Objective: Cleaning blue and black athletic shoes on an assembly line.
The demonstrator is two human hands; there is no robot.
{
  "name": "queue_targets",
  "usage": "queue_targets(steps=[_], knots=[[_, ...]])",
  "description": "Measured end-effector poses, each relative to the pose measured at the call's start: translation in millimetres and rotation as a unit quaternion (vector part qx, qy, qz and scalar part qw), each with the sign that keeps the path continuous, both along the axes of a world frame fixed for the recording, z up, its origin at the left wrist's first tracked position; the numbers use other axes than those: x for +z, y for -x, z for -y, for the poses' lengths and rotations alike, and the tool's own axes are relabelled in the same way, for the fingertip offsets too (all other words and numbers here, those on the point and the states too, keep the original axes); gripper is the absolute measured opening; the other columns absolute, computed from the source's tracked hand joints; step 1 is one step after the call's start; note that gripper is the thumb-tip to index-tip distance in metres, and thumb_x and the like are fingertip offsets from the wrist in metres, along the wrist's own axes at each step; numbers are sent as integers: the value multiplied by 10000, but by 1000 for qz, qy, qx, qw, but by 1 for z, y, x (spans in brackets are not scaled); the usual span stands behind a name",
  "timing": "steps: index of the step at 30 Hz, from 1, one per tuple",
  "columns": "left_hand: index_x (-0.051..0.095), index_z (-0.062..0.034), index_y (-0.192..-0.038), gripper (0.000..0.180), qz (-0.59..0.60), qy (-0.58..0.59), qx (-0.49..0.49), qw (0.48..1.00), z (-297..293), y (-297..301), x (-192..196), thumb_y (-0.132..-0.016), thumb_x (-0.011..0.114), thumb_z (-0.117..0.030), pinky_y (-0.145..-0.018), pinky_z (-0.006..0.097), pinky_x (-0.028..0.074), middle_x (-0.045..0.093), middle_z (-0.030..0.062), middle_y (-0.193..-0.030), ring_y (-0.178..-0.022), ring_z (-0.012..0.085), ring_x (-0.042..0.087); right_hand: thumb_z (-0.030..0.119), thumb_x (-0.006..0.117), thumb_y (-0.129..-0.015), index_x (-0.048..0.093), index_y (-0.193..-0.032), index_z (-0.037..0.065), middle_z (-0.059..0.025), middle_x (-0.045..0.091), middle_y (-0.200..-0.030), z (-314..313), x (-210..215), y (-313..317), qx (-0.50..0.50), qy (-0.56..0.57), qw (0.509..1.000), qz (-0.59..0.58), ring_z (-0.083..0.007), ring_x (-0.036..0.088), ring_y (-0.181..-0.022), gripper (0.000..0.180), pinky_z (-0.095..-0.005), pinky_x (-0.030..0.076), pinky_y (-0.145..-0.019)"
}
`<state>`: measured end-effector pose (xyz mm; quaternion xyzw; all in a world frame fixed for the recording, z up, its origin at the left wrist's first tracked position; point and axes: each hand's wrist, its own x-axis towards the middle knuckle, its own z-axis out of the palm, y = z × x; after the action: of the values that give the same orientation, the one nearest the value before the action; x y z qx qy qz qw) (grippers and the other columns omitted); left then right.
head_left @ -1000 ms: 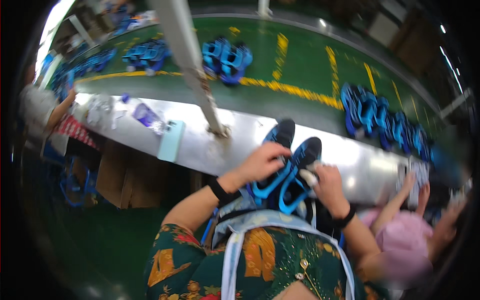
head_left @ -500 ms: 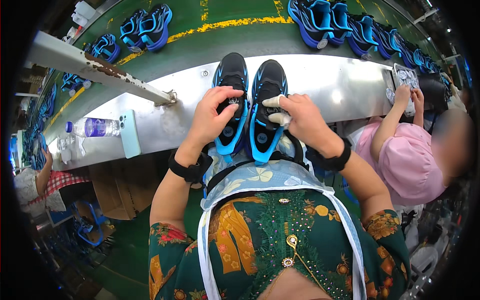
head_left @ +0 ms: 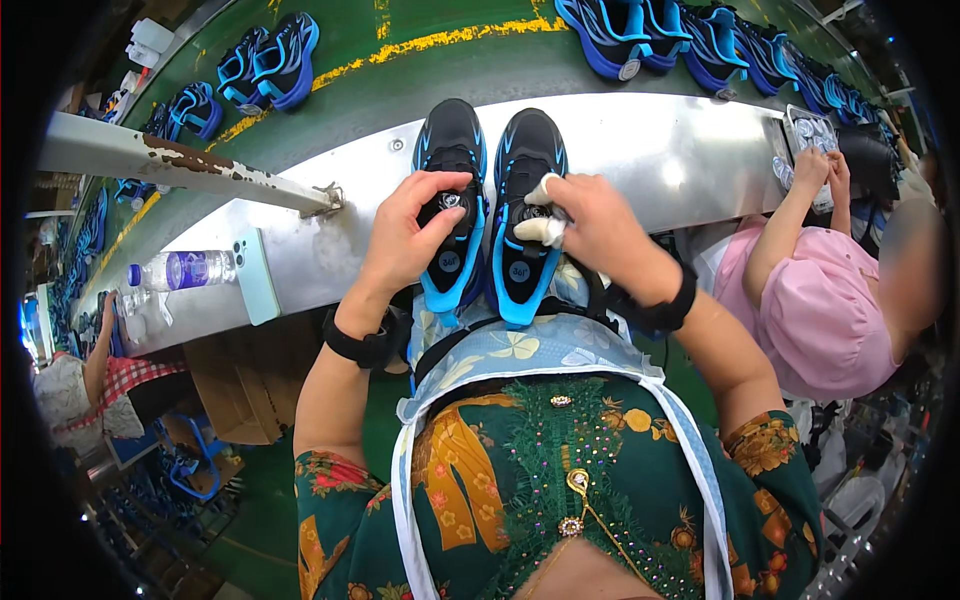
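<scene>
A pair of black sports shoes with bright blue trim stands side by side at the bench's near edge, toes pointing away from me. On the left shoe, thumb and forefinger of my left hand bracket a small round dial on the tongue. My right hand has pale finger covers on its thumb and forefinger. Those two fingers close around the matching dial of the right shoe, partly hiding it. Round insole marks show inside both heels.
A metal bench runs across, with a phone, a plastic bottle and a rusty white post at left. Beyond, several similar shoes line a green surface. At right, a person in pink handles a tray.
The whole view has shifted slightly. The fingers of my right hand have moved a little around the right shoe's dial, while my left hand stays at the left shoe's dial.
</scene>
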<state>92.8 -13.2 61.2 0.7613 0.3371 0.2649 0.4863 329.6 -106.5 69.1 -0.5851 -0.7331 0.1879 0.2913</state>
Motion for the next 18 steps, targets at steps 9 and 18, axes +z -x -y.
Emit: queue_targets(steps=[9, 18], knots=[[641, 1, -1117, 220, -43, -98, 99, 989, 43, -15, 37, -925, 558, -64, -785, 292, 510, 650, 142, -1111, -970, 212, 643, 208, 779, -797, 671, -1048, 43, -115, 675, -872, -5, 1, -13, 15, 78, 991, -109, -201, 658, -797, 320, -328, 502, -697], [537, 12, -1176, 243, 205, 598, 46, 774, 86, -46, -10, -1016, 416, -124, -575, 262, 471, 646, 170, -1099, -923, 217, 672, 135, 771, -784, 665, -1145, 117, -80, 538, -843, -14, 10, -22, 132, 150, 971, -133, -215, 573, -812, 376, -334, 481, -729]])
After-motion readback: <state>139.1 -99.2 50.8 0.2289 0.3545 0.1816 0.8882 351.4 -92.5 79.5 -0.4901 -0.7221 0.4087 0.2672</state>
